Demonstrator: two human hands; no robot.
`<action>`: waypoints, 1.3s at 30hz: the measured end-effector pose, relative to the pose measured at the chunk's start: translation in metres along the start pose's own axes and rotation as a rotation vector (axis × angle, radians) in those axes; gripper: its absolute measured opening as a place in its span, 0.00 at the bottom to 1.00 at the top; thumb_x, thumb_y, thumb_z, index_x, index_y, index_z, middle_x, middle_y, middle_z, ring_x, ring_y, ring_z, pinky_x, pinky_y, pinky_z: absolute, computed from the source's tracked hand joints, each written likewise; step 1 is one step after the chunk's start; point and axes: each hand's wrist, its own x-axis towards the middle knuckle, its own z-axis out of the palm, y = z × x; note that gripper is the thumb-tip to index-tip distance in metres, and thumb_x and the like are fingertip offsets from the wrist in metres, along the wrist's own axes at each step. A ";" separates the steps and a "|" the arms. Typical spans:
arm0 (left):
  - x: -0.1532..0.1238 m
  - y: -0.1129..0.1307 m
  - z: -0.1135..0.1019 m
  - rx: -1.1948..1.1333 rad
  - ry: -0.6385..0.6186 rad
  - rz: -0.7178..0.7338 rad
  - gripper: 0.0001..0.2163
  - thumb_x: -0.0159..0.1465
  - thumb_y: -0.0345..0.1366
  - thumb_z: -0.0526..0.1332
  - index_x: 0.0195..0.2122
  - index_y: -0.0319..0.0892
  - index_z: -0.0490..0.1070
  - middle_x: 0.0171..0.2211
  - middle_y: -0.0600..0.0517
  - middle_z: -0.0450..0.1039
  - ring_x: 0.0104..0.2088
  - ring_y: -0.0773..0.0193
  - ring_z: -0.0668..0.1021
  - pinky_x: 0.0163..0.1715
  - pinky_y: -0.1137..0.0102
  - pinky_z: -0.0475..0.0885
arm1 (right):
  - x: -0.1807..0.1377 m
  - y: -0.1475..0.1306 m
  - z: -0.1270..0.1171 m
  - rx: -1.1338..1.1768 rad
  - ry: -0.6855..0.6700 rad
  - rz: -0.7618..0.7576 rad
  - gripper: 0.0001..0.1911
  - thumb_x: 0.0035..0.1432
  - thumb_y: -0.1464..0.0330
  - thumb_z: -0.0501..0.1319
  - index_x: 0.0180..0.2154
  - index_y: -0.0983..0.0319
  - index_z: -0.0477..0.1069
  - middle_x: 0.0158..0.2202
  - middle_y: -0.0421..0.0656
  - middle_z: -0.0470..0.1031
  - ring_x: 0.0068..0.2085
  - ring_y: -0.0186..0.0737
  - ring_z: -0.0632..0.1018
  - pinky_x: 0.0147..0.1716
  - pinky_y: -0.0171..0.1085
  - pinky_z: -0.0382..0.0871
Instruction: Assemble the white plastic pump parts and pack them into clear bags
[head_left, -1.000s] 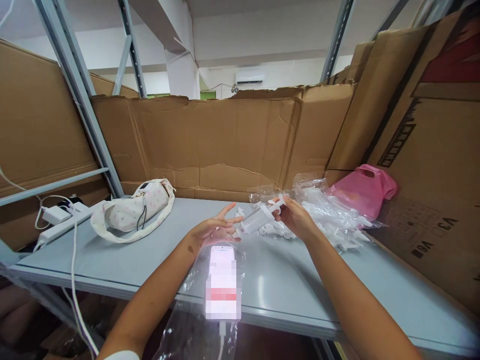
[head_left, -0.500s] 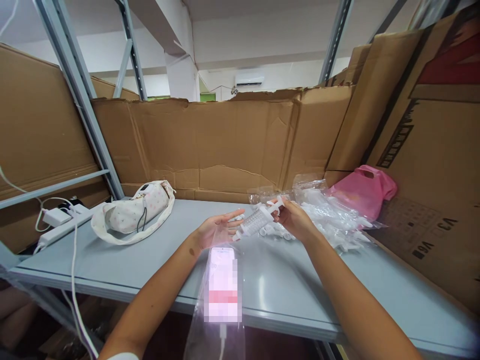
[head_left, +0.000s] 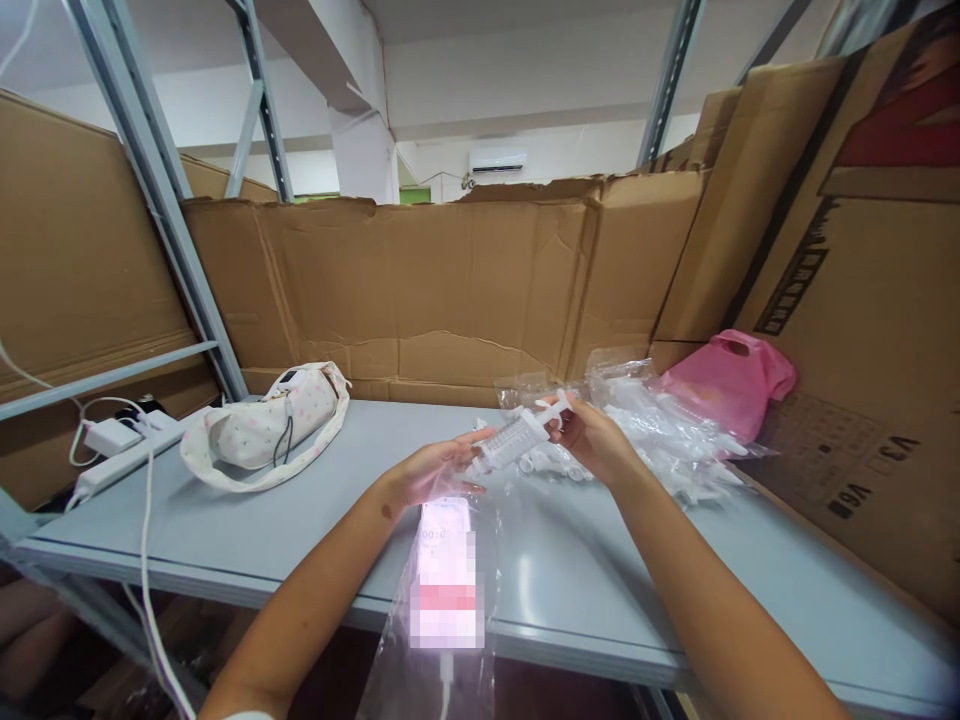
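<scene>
Leftmost, at the frame's left edge, a white power strip (head_left: 124, 455) with a charger plugged in lies on the grey table (head_left: 300, 540), its cable hanging over the front edge. Just right of it sits a cream spotted pouch (head_left: 262, 425) with a long strap.

Centre frame: the left hand (head_left: 431, 468), palm up, fingers loosely curled, pinches the mouth of a clear plastic bag (head_left: 450, 600) that drapes down over the table's front edge. A lit phone (head_left: 446, 570) lies under or in that film; which, I cannot tell.

Just right of centre: the right hand (head_left: 592, 440) grips a clear plastic syringe (head_left: 517, 437) by its plunger end, fingers closed round it, tip angled down-left and touching or nearly touching the left fingertips at the bag's mouth.

Behind the right hand lies a heap of more syringes in clear bags (head_left: 660, 440); further right, a pink plastic bag (head_left: 727, 385) rests against the cardboard wall (head_left: 862, 330).

Risks, as judged: the film is limp and held at one point only, so its mouth may sag shut and the tip snag. The bag hangs past the edge; a loosened pinch would drop it.
</scene>
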 end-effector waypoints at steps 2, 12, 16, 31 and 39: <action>0.000 0.000 -0.001 -0.063 0.018 -0.001 0.25 0.61 0.31 0.54 0.60 0.49 0.57 0.49 0.46 0.68 0.47 0.56 0.71 0.46 0.59 0.64 | -0.001 -0.002 0.001 -0.026 0.004 -0.072 0.17 0.52 0.54 0.61 0.29 0.61 0.73 0.20 0.38 0.64 0.22 0.32 0.65 0.21 0.34 0.59; -0.002 0.000 0.007 -0.169 -0.051 0.041 0.30 0.63 0.36 0.52 0.65 0.49 0.41 0.60 0.42 0.58 0.51 0.48 0.72 0.52 0.53 0.59 | -0.002 0.003 0.008 0.053 -0.044 -0.057 0.16 0.52 0.55 0.62 0.29 0.61 0.73 0.20 0.37 0.64 0.22 0.31 0.65 0.22 0.33 0.60; -0.004 0.001 0.014 -0.111 -0.052 -0.001 0.30 0.63 0.37 0.52 0.65 0.51 0.42 0.60 0.42 0.56 0.51 0.46 0.71 0.50 0.51 0.60 | 0.001 0.009 0.004 0.116 -0.078 0.063 0.12 0.53 0.58 0.61 0.30 0.61 0.74 0.20 0.37 0.65 0.21 0.30 0.65 0.24 0.33 0.62; 0.009 -0.014 0.017 -0.152 -0.084 0.055 0.28 0.63 0.36 0.51 0.64 0.48 0.45 0.58 0.41 0.60 0.48 0.51 0.72 0.45 0.56 0.65 | -0.012 0.012 0.021 -0.091 -0.175 0.233 0.17 0.50 0.54 0.62 0.30 0.63 0.75 0.22 0.40 0.70 0.23 0.33 0.67 0.25 0.34 0.62; 0.007 -0.007 0.028 -0.188 0.067 0.178 0.26 0.63 0.37 0.50 0.63 0.51 0.50 0.61 0.46 0.56 0.40 0.60 0.74 0.39 0.64 0.66 | -0.030 0.013 0.046 -0.679 -0.264 -0.129 0.20 0.60 0.54 0.52 0.30 0.59 0.75 0.32 0.43 0.75 0.38 0.42 0.71 0.40 0.40 0.63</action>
